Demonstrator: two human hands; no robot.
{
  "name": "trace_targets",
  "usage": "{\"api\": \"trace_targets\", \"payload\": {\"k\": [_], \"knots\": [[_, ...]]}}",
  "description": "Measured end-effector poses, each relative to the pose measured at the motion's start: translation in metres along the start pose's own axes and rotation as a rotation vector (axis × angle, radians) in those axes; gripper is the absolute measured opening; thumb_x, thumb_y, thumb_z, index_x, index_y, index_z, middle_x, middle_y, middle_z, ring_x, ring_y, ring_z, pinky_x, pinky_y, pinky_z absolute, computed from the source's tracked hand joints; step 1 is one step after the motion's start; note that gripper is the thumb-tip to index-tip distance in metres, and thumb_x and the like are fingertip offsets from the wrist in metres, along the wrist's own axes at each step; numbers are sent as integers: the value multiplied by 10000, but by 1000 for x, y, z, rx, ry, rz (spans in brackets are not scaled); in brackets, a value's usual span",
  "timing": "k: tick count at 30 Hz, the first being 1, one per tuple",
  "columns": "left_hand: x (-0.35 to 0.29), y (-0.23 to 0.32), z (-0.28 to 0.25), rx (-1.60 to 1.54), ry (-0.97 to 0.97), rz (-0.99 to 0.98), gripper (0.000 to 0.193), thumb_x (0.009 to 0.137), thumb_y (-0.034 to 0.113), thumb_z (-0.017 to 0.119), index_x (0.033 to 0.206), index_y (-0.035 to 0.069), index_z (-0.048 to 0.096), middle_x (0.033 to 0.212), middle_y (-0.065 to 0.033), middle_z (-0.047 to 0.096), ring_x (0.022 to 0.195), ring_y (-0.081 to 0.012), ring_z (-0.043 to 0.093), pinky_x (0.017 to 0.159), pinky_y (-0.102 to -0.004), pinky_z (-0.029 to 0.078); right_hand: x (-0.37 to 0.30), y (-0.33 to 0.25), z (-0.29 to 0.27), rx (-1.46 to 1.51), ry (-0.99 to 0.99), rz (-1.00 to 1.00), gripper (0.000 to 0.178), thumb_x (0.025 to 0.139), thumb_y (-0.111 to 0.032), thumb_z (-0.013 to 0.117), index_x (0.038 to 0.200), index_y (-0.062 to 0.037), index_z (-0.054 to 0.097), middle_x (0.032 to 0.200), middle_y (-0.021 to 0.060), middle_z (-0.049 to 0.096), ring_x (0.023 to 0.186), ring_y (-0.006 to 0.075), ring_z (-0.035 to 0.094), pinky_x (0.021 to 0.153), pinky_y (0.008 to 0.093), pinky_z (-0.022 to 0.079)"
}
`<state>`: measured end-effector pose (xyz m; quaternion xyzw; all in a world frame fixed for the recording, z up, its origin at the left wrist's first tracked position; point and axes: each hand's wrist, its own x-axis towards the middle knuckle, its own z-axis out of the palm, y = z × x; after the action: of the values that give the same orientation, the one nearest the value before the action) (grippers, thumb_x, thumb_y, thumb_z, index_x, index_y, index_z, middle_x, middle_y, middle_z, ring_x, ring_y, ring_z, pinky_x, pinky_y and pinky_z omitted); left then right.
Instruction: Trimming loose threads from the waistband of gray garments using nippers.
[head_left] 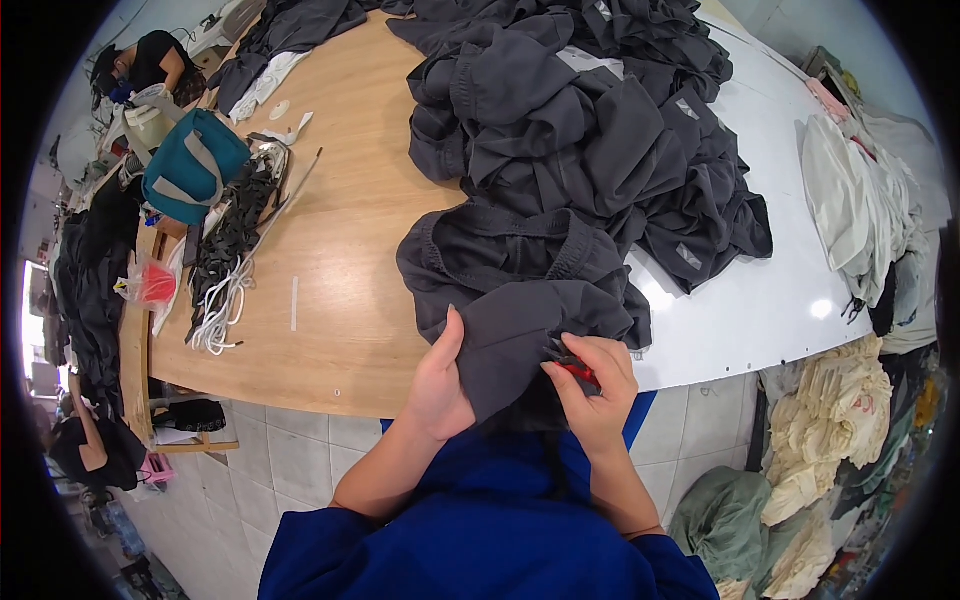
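Observation:
A dark grey garment with a gathered elastic waistband (510, 262) lies at the near edge of the table, one part of it lifted toward me. My left hand (445, 385) grips this lifted fabric, thumb on top and the other fingers hidden beneath. In my right hand (598, 385) are small red-handled thread snips (578, 373), pinched between thumb and fingers. Their dark tips point left and touch or nearly touch the cloth; whether the blades are apart I cannot tell.
Beyond the garment rises a large heap of dark grey garments (600, 130). On the wooden tabletop (340, 230) at left are a teal bag (196, 165), white cords (222, 310) and black straps. Piles of cream cloth (835, 410) stand right. Two other people are at far left.

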<state>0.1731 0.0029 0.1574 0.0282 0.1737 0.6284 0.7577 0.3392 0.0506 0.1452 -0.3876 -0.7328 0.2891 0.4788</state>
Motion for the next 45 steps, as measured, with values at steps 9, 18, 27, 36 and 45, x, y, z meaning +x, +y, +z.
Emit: {"api": "trace_targets", "payload": {"k": [9,18,27,36,45], "knots": [[-3,-2,0,30,11,-3,647,984,482,168,1380,-13,298,1395,-160,380,1276,-268,402,1073,-377,321,7,1,0,-25,40,-26,343,593,-40,786,922,-58,691,857,56,605,742,191,534,659,275,405],[-6,-1,-3,66,4,-17,640,986,472,172,1384,-16,287,1396,-165,376,1289,-271,384,1080,-381,312,7,-5,-1,-90,9,-75,301,612,-19,773,904,-35,698,820,49,617,741,185,539,670,276,397],[-6,0,-4,53,19,-8,633,989,465,173,1376,-20,299,1384,-166,394,1278,-269,401,1081,-381,312,7,0,2,-76,5,-92,268,620,-12,766,879,-41,705,802,54,624,724,192,538,668,281,396],[-42,45,9,1572,-122,97,459,921,358,510,1184,-14,559,1127,-188,611,1061,-288,590,877,-359,477,-8,43,28,195,-77,340,230,777,-23,684,986,4,594,809,39,587,697,86,535,633,217,448],[-87,52,110,884,-364,1860,274,864,364,515,1018,154,599,1033,-40,568,948,-216,514,872,-384,403,-24,85,46,-27,29,269,187,798,-68,663,957,-8,584,781,43,594,670,119,553,622,221,437]]}}
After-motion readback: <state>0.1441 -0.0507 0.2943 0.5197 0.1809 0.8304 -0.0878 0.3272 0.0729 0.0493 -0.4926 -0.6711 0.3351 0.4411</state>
